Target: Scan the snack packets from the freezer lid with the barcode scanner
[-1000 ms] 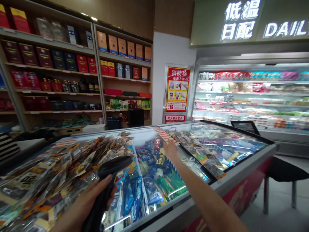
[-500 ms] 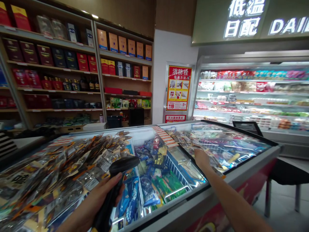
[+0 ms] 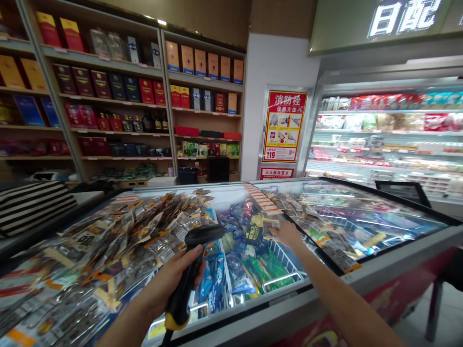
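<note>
My left hand (image 3: 170, 277) is wrapped round the handle of a black barcode scanner (image 3: 203, 234) with a yellow base, its head tilted to the right above the freezer. My right hand (image 3: 290, 236) pinches a small flat packet (image 3: 269, 224) with a pale top, over the gap between the glass lids. Below lie blue and green bags (image 3: 237, 274) in a white wire basket (image 3: 285, 255). A large pile of clear-and-brown snack packets (image 3: 126, 236) covers the left glass, beside the scanner. More such packets (image 3: 331, 236) lie on the right glass.
The chest freezer's front rim (image 3: 267, 301) runs across near me. At the far left is a black-and-white striped item (image 3: 36, 205). Shelves (image 3: 126, 103) of boxes stand behind, with a lit refrigerated display (image 3: 383, 135) at right and a stool leg (image 3: 434, 308) below.
My right hand has drawn back left from the right glass and now has a packet in its fingers. The view has swung left. The scanner stays in my left hand.
</note>
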Tool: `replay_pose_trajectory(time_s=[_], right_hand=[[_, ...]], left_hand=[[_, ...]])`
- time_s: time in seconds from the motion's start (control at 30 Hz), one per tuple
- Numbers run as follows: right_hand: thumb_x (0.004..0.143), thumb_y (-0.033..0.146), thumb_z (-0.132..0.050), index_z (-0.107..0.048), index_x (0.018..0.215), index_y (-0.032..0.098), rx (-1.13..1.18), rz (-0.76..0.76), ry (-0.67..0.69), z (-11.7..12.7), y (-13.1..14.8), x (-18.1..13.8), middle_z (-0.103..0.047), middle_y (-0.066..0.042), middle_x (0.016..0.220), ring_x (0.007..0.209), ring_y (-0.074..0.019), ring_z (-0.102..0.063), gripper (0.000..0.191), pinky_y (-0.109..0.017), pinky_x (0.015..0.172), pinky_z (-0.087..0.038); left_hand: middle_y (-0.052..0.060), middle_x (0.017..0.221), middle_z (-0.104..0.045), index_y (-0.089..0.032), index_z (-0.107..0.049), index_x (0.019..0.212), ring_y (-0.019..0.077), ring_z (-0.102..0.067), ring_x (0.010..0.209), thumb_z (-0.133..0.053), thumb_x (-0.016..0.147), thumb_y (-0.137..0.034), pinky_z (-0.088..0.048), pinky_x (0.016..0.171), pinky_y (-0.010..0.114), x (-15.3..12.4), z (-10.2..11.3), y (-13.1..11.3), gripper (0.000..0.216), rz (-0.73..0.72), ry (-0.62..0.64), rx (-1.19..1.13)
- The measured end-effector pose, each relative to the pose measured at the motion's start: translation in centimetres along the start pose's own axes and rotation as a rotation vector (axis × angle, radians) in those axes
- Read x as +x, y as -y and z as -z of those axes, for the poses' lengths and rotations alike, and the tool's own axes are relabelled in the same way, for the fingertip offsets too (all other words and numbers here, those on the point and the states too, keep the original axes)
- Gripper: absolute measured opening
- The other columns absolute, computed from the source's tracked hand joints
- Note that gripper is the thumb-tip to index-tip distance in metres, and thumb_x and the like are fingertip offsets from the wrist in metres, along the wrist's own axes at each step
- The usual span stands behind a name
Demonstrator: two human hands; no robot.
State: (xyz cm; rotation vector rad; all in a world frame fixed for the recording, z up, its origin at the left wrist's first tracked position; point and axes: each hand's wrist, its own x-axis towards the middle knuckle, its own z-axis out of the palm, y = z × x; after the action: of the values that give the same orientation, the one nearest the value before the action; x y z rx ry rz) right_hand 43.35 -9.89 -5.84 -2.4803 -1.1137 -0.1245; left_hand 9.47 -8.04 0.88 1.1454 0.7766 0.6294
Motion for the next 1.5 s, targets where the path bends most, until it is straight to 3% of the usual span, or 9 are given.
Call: replay_pose_trajectory(time_s=[0.27, 0.4, 0.5, 0.57, 0.7, 0.77, 0.87, 0.97, 1.5], right_hand=[[0.05, 0.043, -0.064, -0.061, 0.058, 0.017, 0.218, 0.078, 0.212, 0.1, 3.0, 1.1, -0.061, -0.007, 0.055, 0.061, -0.0221, -0.059, 0.027, -0.03, 0.058, -0.042], [0.049, 0.036, -0.064, -0.064, 0.08, 0.017, 0.037, 0.225, 0.141, 1.5, 4.9, 0.4, -0.064, -0.011, 0.085, 0.085, -0.0261, -0.056, 0.035, -0.036, 0.072, -0.04], [0.043, 0.022, -0.066, -0.057, 0.101, 0.024, 0.198, 0.49, 0.268, 1.8, 6.3, -0.7, -0.058, -0.005, 0.104, 0.096, -0.022, -0.052, 0.059, -0.029, 0.078, -0.038], [0.038, 0.02, -0.067, -0.06, 0.095, 0.023, 0.243, 0.531, 0.38, 1.7, 6.9, -1.4, -0.062, -0.003, 0.094, 0.088, -0.021, -0.055, 0.057, -0.026, 0.072, -0.04], [0.039, 0.024, -0.067, -0.06, 0.055, 0.019, 0.251, 0.453, 0.505, 0.8, 6.7, -1.8, -0.057, 0.003, 0.051, 0.059, -0.0171, -0.054, 0.018, -0.024, 0.055, -0.038], [0.047, 0.026, -0.063, -0.057, 0.054, 0.018, 0.461, 0.386, 0.449, -0.1, 6.4, -1.7, -0.055, 0.003, 0.05, 0.055, -0.0148, -0.052, 0.013, -0.023, 0.053, -0.037], [0.058, 0.029, -0.054, -0.056, 0.071, 0.016, 0.844, 0.269, 0.168, -1.7, 6.3, -1.9, -0.059, 0.001, 0.064, 0.061, -0.0148, -0.053, 0.018, -0.025, 0.057, -0.039], [0.06, 0.033, -0.053, -0.053, 0.078, 0.015, 0.998, 0.201, -0.009, -3.1, 6.7, -2.4, -0.06, -0.002, 0.071, 0.066, -0.0164, -0.054, 0.025, -0.027, 0.061, -0.04], [0.063, 0.036, -0.052, -0.05, 0.081, 0.016, 1.016, 0.149, -0.061, -4.3, 7.4, -3.4, -0.06, -0.003, 0.073, 0.067, -0.0171, -0.054, 0.027, -0.027, 0.06, -0.041]], left_hand=[[-0.001, 0.052, -0.056, -0.015, -0.052, 0.06, 0.0074, -0.047, 0.04, -0.054, 0.067, -0.043, -0.036, 0.04, 0.019, -0.5, 0.3, -0.4, 0.029, -0.01, 0.004, -0.004], [-0.001, 0.052, -0.056, -0.014, -0.053, 0.062, 0.0072, -0.046, 0.04, -0.055, 0.066, -0.042, -0.036, 0.04, 0.019, -0.9, 0.4, -0.6, 0.028, 0.006, -0.027, -0.027], [0.0, 0.052, -0.056, -0.014, -0.055, 0.061, 0.0068, -0.046, 0.04, -0.055, 0.066, -0.042, -0.036, 0.04, 0.018, -1.0, 0.7, -0.6, 0.029, 0.009, -0.02, -0.025], [0.0, 0.051, -0.056, -0.013, -0.055, 0.061, 0.0067, -0.046, 0.04, -0.054, 0.066, -0.043, -0.036, 0.039, 0.018, -1.0, 0.9, -0.5, 0.03, -0.005, -0.008, -0.018], [-0.001, 0.049, -0.055, -0.014, -0.053, 0.062, 0.0069, -0.046, 0.039, -0.055, 0.066, -0.042, -0.035, 0.039, 0.018, -1.3, 0.8, -0.6, 0.028, -0.007, -0.035, -0.039], [-0.001, 0.049, -0.055, -0.014, -0.052, 0.063, 0.0067, -0.045, 0.038, -0.055, 0.067, -0.041, -0.035, 0.039, 0.018, -1.5, 0.6, -0.8, 0.027, 0.009, -0.061, -0.054], [-0.002, 0.048, -0.054, -0.014, -0.051, 0.062, 0.0065, -0.045, 0.037, -0.054, 0.067, -0.041, -0.033, 0.039, 0.018, -1.6, 0.1, -1.0, 0.027, 0.005, -0.066, -0.046], [-0.002, 0.048, -0.054, -0.015, -0.052, 0.064, 0.0074, -0.045, 0.037, -0.055, 0.066, -0.041, -0.033, 0.038, 0.019, -1.5, 0.0, -1.1, 0.027, -0.011, -0.019, -0.042], [-0.002, 0.051, -0.053, -0.014, -0.053, 0.072, 0.0074, -0.046, 0.04, -0.052, 0.069, -0.042, -0.033, 0.039, 0.018, -1.1, -0.9, -0.8, 0.028, -0.013, 0.133, -0.083]])
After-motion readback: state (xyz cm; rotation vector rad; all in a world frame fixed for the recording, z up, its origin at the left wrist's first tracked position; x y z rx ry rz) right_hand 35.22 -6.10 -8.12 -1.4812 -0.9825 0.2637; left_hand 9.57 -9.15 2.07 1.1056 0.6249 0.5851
